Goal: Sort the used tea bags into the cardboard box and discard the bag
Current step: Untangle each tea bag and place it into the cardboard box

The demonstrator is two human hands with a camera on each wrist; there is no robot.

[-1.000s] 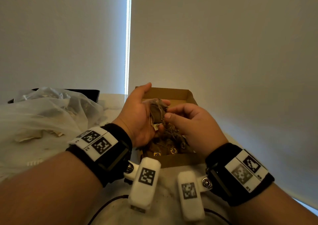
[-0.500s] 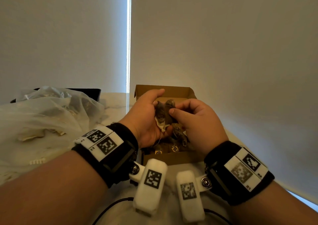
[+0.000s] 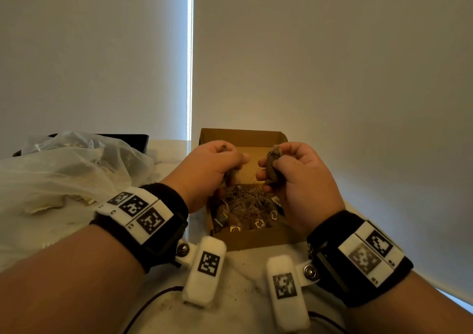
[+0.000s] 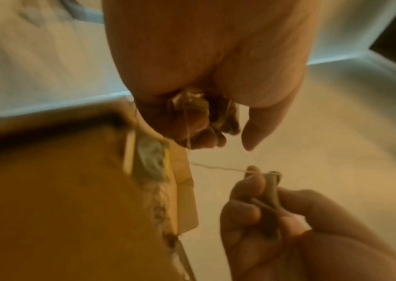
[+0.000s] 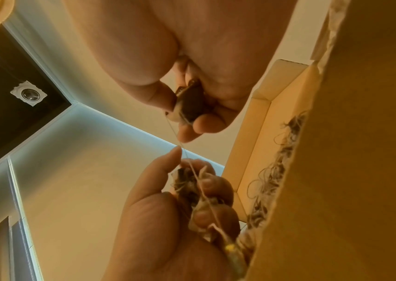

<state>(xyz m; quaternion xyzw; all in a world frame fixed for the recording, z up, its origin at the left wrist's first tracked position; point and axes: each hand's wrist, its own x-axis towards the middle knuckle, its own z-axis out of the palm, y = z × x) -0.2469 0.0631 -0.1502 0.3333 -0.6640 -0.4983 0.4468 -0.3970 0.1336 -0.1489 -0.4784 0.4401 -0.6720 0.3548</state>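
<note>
- Head view: over the open cardboard box [image 3: 243,139] on the counter [image 3: 245,269], the left hand [image 3: 210,170] is closed round a clump of used tea bags [image 3: 226,177], and the right hand [image 3: 297,177] grips a single tea bag [image 3: 271,165]. The two hands are apart. More bags and tangled strings lie in the box below. The plastic bag [image 3: 66,175] lies crumpled on the counter, to the left of the box.
- Left wrist view: the left hand's fingers [image 4: 206,136] curl round the clump, and a thin string [image 4: 216,168] runs across to the bag in the right hand [image 4: 288,218].
- Right wrist view: the same string [image 5: 180,136] is stretched between the right hand's bag [image 5: 189,106] and the left hand's clump [image 5: 192,188], beside the box wall [image 5: 360,171].
- Judgement: the step in hand is separating one tangled bag from the clump. Next, the string likely needs working free, then both lots dropped into the box; the plastic bag is not yet discarded.
</note>
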